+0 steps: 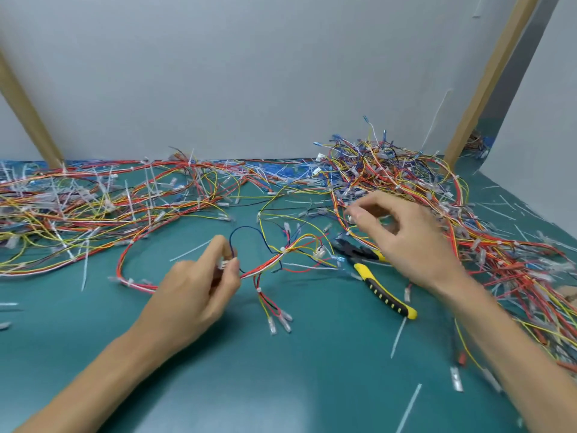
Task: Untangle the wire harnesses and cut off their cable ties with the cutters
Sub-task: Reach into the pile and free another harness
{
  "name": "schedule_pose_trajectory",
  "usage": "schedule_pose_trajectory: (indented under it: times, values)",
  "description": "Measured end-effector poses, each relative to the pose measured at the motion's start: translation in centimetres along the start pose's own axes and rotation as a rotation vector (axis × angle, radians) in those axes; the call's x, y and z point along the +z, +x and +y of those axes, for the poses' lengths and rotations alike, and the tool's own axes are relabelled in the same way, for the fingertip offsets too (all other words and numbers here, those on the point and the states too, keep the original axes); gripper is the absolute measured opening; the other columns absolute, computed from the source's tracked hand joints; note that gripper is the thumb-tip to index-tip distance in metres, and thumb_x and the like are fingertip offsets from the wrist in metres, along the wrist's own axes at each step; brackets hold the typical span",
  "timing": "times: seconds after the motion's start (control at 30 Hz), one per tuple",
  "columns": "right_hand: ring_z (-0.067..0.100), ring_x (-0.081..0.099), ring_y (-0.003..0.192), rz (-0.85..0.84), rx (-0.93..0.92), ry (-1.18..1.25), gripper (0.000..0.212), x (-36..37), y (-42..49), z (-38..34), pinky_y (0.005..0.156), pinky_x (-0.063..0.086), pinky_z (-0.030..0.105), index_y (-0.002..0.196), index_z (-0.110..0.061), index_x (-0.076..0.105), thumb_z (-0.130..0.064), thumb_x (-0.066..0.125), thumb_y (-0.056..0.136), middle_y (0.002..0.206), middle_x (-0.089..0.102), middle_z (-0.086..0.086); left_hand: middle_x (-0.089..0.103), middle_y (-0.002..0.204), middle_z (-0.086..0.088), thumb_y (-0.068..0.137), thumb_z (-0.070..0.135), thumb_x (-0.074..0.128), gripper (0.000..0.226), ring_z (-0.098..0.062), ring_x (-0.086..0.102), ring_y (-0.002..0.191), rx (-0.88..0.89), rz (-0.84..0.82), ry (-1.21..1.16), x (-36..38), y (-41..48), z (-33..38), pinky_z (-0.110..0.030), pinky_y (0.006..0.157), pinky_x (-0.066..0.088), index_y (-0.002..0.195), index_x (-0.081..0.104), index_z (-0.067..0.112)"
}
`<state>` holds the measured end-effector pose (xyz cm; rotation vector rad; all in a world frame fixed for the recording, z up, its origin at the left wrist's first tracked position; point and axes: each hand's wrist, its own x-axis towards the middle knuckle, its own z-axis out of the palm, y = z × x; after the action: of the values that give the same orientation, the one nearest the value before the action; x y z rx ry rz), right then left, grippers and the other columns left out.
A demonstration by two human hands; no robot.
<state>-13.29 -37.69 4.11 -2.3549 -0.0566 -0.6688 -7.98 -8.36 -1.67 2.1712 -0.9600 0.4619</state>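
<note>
The green bench [281, 370] runs back to a grey wall [249, 73]. A long tangle of wires [78, 207] sprawls over its left and far side, and a thicker heap of wires [421, 182] fills the right corner. Between them, at the bench's middle, lies one separate harness [281, 254] of red, yellow, white and blue strands. The left hand [199, 282] pinches a white plug [223, 264] at that harness's end, a narrow grip. The right hand [402, 239] hovers over the heap's edge with fingers curled. It is blurred, so I cannot tell whether its grip holds anything. The cutters [379, 290] lie on the bench, partly under the right hand. Loose white cable ties [398, 339] are scattered about.
</note>
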Motion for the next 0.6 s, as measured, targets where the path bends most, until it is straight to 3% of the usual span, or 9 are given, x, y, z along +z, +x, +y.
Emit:
schedule_pose_trajectory:
  times: [0.07,0.13,0.2,0.27,0.4,0.6]
  values:
    - [-0.004,0.061,0.099,-0.259,-0.02,-0.086,0.031,1.2,0.8,-0.4,0.084,0.043,0.009,0.121,-0.029,0.066,-0.044,0.061,0.095,0.108,0.068,-0.018,0.046,0.058,-0.001,0.098,0.041,0.038,0.015,-0.014,0.034,0.045,0.008,-0.013,-0.006,0.0,-0.1,-0.1,-0.019,0.049,0.029,0.09,0.038,0.028]
    - [0.0,0.062,0.091,-0.368,-0.066,-0.143,0.028,2.3,1.4,-0.7,0.082,0.044,0.017,0.118,-0.023,0.069,-0.038,0.063,0.095,0.098,0.069,-0.014,0.046,0.059,-0.001,0.099,0.042,0.038,0.016,-0.013,0.032,0.045,0.012,-0.025,-0.02,-0.2,-0.2,-0.4,-0.018,0.049,0.028,0.09,0.039,0.028]
    - [0.004,0.058,0.064,-0.294,-0.097,-0.037,0.013,2.7,1.7,-0.8,0.065,0.042,0.02,0.092,-0.02,0.075,-0.024,0.064,0.097,0.067,0.064,-0.01,0.045,0.058,0.0,0.099,0.041,0.038,0.018,-0.011,0.03,0.045,0.006,-0.033,-0.026,-0.5,-0.3,-0.7,-0.017,0.049,0.027,0.089,0.041,0.027]
    - [0.005,0.048,0.05,-0.228,-0.056,0.084,0.022,2.8,1.5,-0.2,0.054,0.039,0.023,0.077,-0.02,0.072,-0.02,0.063,0.098,0.054,0.055,-0.003,0.041,0.054,0.002,0.097,0.04,0.04,0.02,-0.01,0.03,0.045,-0.026,-0.02,-0.055,-0.7,-0.2,-1.1,-0.016,0.048,0.025,0.086,0.042,0.024]
    - [0.015,0.047,0.054,-0.194,0.058,0.169,0.025,3.1,0.3,1.1,0.057,0.042,0.041,0.073,-0.02,0.069,-0.021,0.063,0.098,0.058,0.057,0.013,0.042,0.051,-0.003,0.093,0.033,0.046,0.017,-0.014,0.029,0.048,-0.109,-0.026,-0.097,-0.8,0.2,-1.5,-0.021,0.049,0.026,0.08,0.044,0.022]
    - [0.009,0.052,0.056,-0.166,0.173,0.297,0.026,3.3,-0.4,2.1,0.054,0.045,0.022,0.075,-0.017,0.07,-0.02,0.061,0.099,0.058,0.062,-0.009,0.038,0.047,0.004,0.092,0.014,0.057,0.022,-0.012,0.026,0.048,-0.189,-0.035,-0.091,-1.1,0.2,-2.3,-0.019,0.047,0.023,0.075,0.044,0.021]
